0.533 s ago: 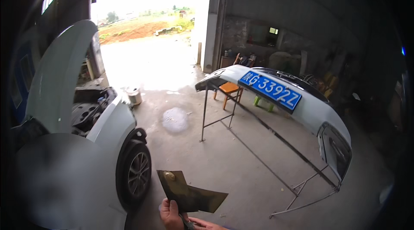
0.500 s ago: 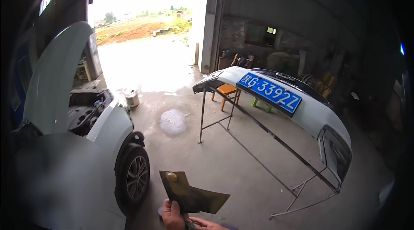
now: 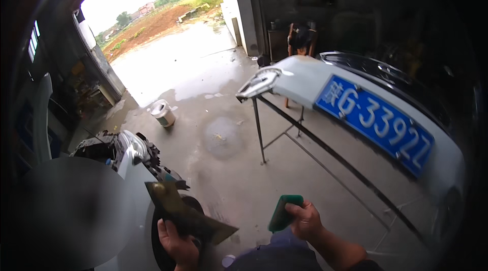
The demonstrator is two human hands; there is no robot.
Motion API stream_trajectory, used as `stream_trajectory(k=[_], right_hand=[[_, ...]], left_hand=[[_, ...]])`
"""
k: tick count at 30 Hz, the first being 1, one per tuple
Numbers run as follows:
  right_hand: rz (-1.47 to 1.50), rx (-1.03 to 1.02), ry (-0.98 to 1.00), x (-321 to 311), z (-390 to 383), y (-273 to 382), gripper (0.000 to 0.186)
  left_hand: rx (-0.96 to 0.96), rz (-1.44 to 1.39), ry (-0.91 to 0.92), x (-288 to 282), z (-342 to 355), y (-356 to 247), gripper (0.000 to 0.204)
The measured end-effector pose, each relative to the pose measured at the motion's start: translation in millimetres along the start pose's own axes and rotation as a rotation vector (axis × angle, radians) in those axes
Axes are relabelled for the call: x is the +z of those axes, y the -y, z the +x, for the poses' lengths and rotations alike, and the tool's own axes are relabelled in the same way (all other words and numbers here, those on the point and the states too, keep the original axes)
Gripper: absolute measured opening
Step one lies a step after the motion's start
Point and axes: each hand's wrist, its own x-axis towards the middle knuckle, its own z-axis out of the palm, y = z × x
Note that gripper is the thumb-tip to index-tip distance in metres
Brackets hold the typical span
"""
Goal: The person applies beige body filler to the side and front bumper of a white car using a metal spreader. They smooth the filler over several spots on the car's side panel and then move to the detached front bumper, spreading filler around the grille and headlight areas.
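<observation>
Holding the board (image 3: 190,217) by its lower left edge, the left hand (image 3: 178,248) came up from below, its fingers closed on it, left of centre and above the wheel (image 3: 157,243). The board's long axis ran from upper left to lower right, one pointed corner aimed rightward; a pale lump (image 3: 159,188) sat at its far left corner. The right hand (image 3: 307,221), well apart, had its fingers wrapped about the right side of a green block (image 3: 282,215), the forearm slanting in from the lower right. The block's long axis pointed away and slightly right. To the left stood a white car (image 3: 137,184); to the right, a white panel (image 3: 300,80) rested on a stand (image 3: 325,156). Farther off, a bucket (image 3: 165,118) stood on the floor (image 3: 239,184), its contents indistinct, short of the bright doorway (image 3: 168,42).
</observation>
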Motion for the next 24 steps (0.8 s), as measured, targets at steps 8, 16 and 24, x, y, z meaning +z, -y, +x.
stream_trajectory(k=[8,16,24], right_hand=[[-0.498,0.070,0.040,6.1,215.4,33.7,0.016],[-1.576,0.641,0.109,-234.4,366.2,-130.8,0.048],[-1.230,0.595,-0.424,-195.2,346.3,-174.0,0.044]], left_hand=[[0.084,-0.117,-0.052,58.9,152.1,37.5,0.016],[0.585,0.851,0.229,62.9,389.5,131.1,0.036],[-0.238,0.123,0.491,234.6,583.0,131.8,0.024]])
